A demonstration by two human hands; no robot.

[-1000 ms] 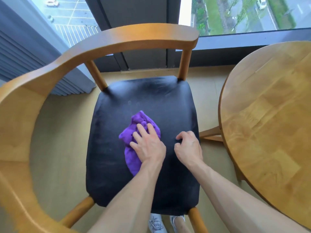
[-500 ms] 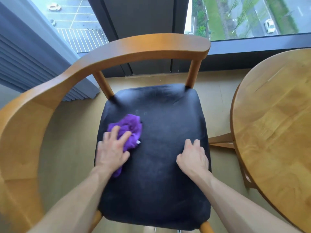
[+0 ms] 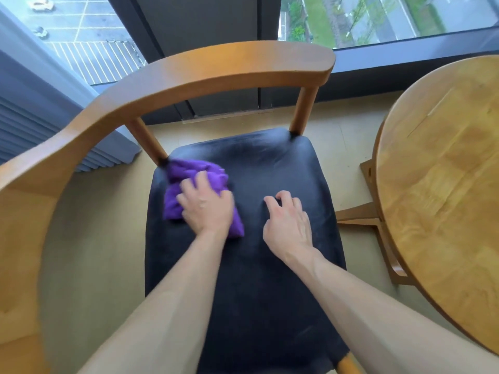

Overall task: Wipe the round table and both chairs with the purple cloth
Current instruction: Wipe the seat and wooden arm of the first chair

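Head view: the left hand (image 3: 206,205) lies flat, fingers extended, pressing the purple cloth (image 3: 194,174) onto the chair (image 3: 216,66)'s black seat (image 3: 256,279); the cloth bunches beyond its fingertips, against the rear post. The right hand (image 3: 287,225) rests just beside it, fingers loosely bent, holding nothing. The round table (image 3: 445,163) stands right of that hand.

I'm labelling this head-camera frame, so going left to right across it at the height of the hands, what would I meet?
Wooden armrest of the chair → purple cloth → left hand pressing on the cloth → right hand resting on the black seat → table leg brace → round wooden table.
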